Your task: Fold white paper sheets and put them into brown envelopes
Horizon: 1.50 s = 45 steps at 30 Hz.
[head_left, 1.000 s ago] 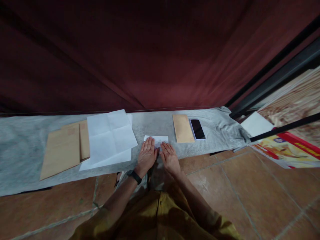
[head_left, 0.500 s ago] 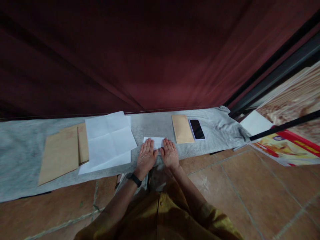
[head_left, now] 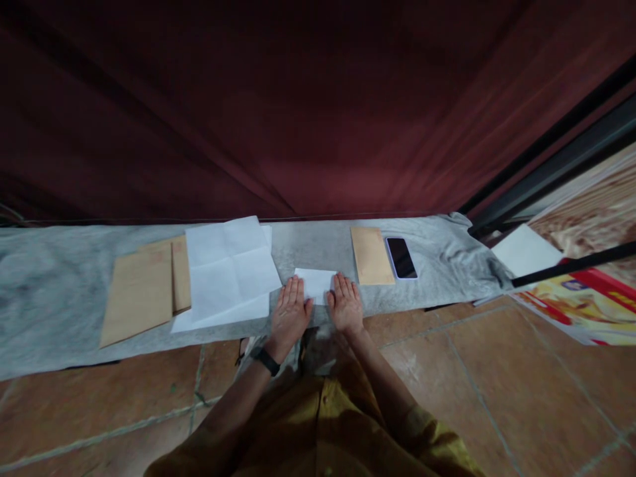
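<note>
A small folded sheet of white paper point(head_left: 318, 283) lies flat on the grey cloth between my hands. My left hand point(head_left: 290, 311), with a black band on its wrist, rests palm down at the paper's left edge, fingers stretched forward. On the opposite edge my right hand point(head_left: 346, 306) lies flat too, its fingers straight. Both hands cover parts of the paper's sides. Left of them are larger creased white sheets point(head_left: 231, 265), overlapping one another. To the right lies a single brown envelope point(head_left: 372, 257).
A phone point(head_left: 401, 258) with a dark screen lies beside the single envelope. Several brown envelopes point(head_left: 139, 291) overlap at the left. The grey cloth point(head_left: 322, 237) covers a narrow bench against a dark red curtain point(head_left: 308, 132). Black bars point(head_left: 556, 149) and printed boards point(head_left: 591, 298) stand at the right.
My hands have spread slightly apart along the folded paper, exposing more of its middle. The whole view has shifted a little, so things on the bench appear farther right.
</note>
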Tool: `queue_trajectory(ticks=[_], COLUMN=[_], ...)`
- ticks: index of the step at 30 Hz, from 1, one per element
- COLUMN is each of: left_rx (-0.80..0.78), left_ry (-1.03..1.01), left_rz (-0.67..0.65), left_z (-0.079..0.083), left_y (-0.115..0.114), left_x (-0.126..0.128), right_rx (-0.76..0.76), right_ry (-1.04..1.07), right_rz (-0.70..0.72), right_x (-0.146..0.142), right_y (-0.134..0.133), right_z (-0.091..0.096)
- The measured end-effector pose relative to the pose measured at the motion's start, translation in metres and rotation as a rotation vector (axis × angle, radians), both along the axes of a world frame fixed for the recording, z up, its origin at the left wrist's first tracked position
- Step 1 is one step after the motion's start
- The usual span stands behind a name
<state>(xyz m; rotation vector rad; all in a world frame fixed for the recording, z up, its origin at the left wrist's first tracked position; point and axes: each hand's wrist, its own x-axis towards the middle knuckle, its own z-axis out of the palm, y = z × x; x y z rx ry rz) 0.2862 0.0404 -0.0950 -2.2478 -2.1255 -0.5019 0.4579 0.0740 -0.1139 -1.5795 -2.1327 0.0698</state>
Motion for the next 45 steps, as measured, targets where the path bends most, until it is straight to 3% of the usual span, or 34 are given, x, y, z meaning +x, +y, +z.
queue_trajectory(ticks=[2, 7, 12, 14, 18, 33, 41, 45], left_rx=[0.002, -0.028, -0.092, -0.108, -0.110, -0.067, -0.086, -0.087], left_ry=[0.001, 0.020, 0.062, 0.071, 0.066, 0.066, 0.080, 0.081], left_rz=[-0.016, -0.261, -0.276, -0.292, -0.278, -0.176, -0.274, -0.265], left_z=[0.004, 0.007, 0.005, 0.005, 0.005, 0.012, 0.015, 0.014], left_y=[-0.006, -0.032, -0.043, -0.044, -0.045, -0.059, -0.045, -0.044], left_x=[0.001, 0.008, 0.011, 0.009, 0.005, -0.017, 0.009, 0.005], right_rx=[-0.006, 0.003, -0.060, -0.075, -0.062, -0.079, -0.072, -0.090], right_ry=[0.004, 0.075, 0.074, 0.057, 0.032, 0.025, 0.002, 0.002], right_rz=[-0.003, 0.054, 0.350, 0.399, 0.339, 0.229, 0.237, 0.232], right_x=[0.000, 0.003, -0.002, -0.003, -0.001, 0.035, 0.002, 0.003], right_y=[0.001, -0.002, -0.030, -0.044, -0.057, -0.062, -0.057, -0.057], right_z=[0.001, 0.009, 0.016, 0.014, 0.011, 0.017, 0.020, 0.019])
